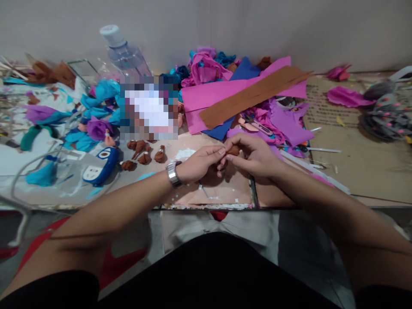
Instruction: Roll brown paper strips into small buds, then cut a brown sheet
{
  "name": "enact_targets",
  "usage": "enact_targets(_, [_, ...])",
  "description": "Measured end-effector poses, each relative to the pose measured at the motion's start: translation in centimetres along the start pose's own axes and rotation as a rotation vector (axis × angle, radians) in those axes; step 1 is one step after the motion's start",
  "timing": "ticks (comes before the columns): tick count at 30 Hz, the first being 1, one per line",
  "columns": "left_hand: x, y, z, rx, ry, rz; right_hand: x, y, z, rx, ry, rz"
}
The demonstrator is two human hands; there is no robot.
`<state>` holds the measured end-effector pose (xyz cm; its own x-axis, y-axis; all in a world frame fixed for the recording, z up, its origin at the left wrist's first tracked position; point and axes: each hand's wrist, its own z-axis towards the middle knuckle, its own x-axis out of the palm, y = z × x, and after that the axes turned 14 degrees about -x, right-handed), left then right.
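Containers first: the only real one I can make out is a clear plastic bottle [125, 53] with a pale cap on, standing at the back left of the table [370, 171]. Its lower half is behind a blurred patch, and I honestly can't tell if there's anything in it.

Now the hands. The left hand [199, 163], with a metal wristwatch [173, 174] on it, and the right hand [254, 156] meet over the near edge of the table, both closed on a little brown paper piece [234, 150]. The left thumb and forefinger are pinched tight on its left end. The right fingers are curled round the rest, thumb tucked under, so only a bit of the brown shows between them. It's held just above the tabletop, not resting on it.

Just left of the hands sits a cluster of small brown buds [143, 154]. Behind the hands lies a long brown strip [254, 96] across a pink sheet [212, 96], with a blue sheet [244, 68] partly under both. Further left there's a purple flower [96, 128] and a blue power strip [99, 167].
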<state>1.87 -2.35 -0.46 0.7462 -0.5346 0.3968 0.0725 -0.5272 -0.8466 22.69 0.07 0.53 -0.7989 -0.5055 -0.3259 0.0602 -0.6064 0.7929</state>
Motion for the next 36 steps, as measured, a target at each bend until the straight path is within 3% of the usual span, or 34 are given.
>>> enact_targets(4, [0.2,-0.1,0.1,-0.1,0.021,-0.137,-0.2,0.2,0.1,-0.042,0.037,-0.011])
enact_targets(8, [0.0,0.1,0.3,-0.01,-0.078,-0.082,0.1,0.4,0.1,0.042,-0.008,0.083])
enact_targets(16, [-0.6,0.2,-0.4,0.411,-0.346,0.776,0.7,0.6,0.2,0.184,-0.116,0.082])
enact_targets(19, [-0.8,0.2,-0.4,0.518,-0.428,0.922,0.8,0.4,0.2,0.293,-0.095,0.124])
enact_targets(23, [-1.0,0.1,-0.2,0.553,-0.48,0.997,0.8,0.4,0.4,0.347,-0.09,0.166])
enact_targets(30, [-0.9,-0.1,-0.3,0.411,-0.42,0.858,0.3,0.3,0.5,0.192,-0.079,0.04])
enact_targets(36, [-1.3,-0.4,0.0,0.249,-0.2,0.582,-0.7,0.0,0.6,0.024,0.033,-0.117])
